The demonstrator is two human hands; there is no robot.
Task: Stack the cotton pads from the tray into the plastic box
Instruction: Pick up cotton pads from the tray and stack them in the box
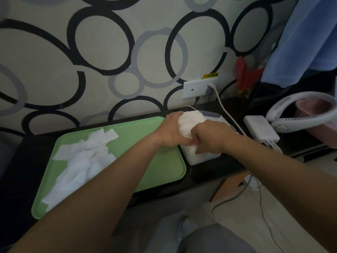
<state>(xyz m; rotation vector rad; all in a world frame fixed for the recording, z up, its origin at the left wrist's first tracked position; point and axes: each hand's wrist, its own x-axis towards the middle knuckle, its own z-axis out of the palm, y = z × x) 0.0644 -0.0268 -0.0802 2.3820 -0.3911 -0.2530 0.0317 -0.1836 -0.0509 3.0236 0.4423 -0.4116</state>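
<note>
Both bare forearms (pixel 113 179) reach to the white translucent plastic box (pixel 202 158). Above it, the left hand (pixel 170 131) and right hand (pixel 209 137) clasp a thick wad of white square cotton pads (pixel 189 123) between curled fingers. Left of the left hand, many loose pads (pixel 85 157) lie strewn on the pale green plastic tray (pixel 164 179). I judge the job roughly half done.

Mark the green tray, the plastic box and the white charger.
green tray (pixel 160 172), head view: bare floor
plastic box (pixel 204 158), head view: near front wall
white charger (pixel 259 127), head view: top face
</note>
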